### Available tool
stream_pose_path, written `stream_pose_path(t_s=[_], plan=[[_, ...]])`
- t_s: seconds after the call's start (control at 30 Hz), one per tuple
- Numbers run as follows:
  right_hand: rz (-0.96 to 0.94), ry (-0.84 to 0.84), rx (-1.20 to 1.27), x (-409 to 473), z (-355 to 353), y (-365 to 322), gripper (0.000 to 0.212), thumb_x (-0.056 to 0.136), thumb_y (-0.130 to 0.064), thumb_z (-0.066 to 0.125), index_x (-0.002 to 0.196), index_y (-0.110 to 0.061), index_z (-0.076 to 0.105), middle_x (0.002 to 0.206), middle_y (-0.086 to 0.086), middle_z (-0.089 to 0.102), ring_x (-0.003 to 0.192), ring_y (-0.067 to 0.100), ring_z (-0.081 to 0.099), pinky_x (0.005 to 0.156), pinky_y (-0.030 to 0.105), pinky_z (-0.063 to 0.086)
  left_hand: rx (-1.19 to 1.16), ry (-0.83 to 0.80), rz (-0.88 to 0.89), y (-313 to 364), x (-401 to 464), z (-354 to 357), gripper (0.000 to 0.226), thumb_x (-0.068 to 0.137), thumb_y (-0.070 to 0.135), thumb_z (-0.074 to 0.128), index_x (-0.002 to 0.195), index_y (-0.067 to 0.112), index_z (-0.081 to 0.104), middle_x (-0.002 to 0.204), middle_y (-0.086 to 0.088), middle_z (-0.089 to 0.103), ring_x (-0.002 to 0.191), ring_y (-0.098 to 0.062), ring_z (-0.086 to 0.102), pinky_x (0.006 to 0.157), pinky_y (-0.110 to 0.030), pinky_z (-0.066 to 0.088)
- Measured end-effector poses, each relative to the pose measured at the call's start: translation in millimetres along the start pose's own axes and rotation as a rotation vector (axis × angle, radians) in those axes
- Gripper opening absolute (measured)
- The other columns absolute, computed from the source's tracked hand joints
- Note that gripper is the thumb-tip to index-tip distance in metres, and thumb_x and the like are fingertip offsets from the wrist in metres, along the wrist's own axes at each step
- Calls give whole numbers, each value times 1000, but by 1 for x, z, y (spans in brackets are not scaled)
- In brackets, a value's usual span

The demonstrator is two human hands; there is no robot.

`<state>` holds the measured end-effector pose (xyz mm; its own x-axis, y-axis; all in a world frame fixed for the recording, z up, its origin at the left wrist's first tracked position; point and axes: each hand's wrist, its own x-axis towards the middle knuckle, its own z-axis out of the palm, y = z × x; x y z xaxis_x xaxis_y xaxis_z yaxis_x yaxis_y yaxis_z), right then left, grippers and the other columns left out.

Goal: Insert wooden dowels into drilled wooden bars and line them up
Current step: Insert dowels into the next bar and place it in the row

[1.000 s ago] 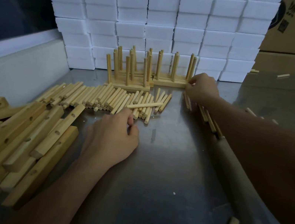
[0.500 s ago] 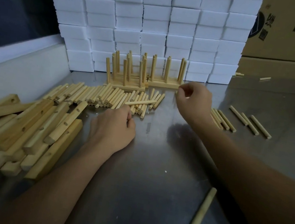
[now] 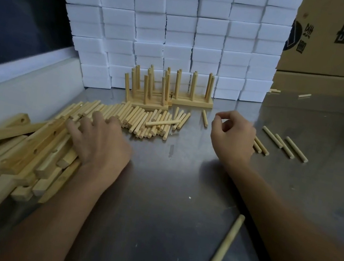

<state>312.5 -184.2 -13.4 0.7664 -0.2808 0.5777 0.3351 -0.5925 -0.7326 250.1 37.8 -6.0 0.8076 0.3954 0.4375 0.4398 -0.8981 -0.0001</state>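
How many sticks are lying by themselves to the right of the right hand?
3 dowels lie side by side: the nearest to the hand, the middle, the outermost. More poke out from under the right hand.

Dim, cool light leaves the grey brushed-metal table (image 3: 177, 199) with soft sheen patches near its far right edge. Wide-angle bending curves the stacked white foam blocks (image 3: 179, 29). Left corner blurs slightly.
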Motion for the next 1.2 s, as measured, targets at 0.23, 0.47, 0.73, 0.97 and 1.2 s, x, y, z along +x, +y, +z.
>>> stream_pose_path(t_s=[0.23, 0.47, 0.73, 0.97, 1.2], plan=[[23, 12, 19, 1, -1, 1, 10, 94, -19, 60, 97, -16, 69, 63, -6, 63, 59, 15, 61, 68, 41, 58, -107, 41, -1, -11, 5, 2, 19, 86, 3, 53, 95, 17, 63, 103, -10, 57, 99, -33, 58, 98, -47, 32], [-20, -28, -16, -2, 2, -2, 8, 94, -22, 62, 98, -20, 68, 61, -12, 59, 57, 11, 59, 62, 34, 56, -260, 176, 105, 1, -2, -6, 30, 83, -8, 55, 106, 11, 63, 106, -12, 58, 97, -31, 53, 84, -42, 38], [-95, -260, 114, -16, 9, -20, 12, 97, -25, 61, 106, -22, 67, 66, -2, 68, 62, 14, 67, 63, 33, 59, -498, 417, 546, 17, -13, -11, 30, 67, -25, 58, 86, -5, 67, 84, -18, 62, 78, -35, 58, 61, -35, 37], [224, -668, 623, -27, 24, -43, 30, 97, -44, 59, 104, -16, 66, 73, 2, 72, 66, 15, 68, 59, 24, 49, -548, 399, 776, 25, -20, -12, 20, 91, 2, 45, 91, -4, 65, 88, -17, 57, 74, -30, 55, 54, -40, 47], [490, -669, 855, -17, 21, -33, 20, 103, -25, 51, 99, -10, 63, 78, 4, 68, 67, 13, 62, 63, 24, 44, -537, 312, 563, 26, -20, -8, 23, 89, 7, 65, 111, 3, 63, 101, -14, 59, 81, -31, 60, 63, -43, 50]])
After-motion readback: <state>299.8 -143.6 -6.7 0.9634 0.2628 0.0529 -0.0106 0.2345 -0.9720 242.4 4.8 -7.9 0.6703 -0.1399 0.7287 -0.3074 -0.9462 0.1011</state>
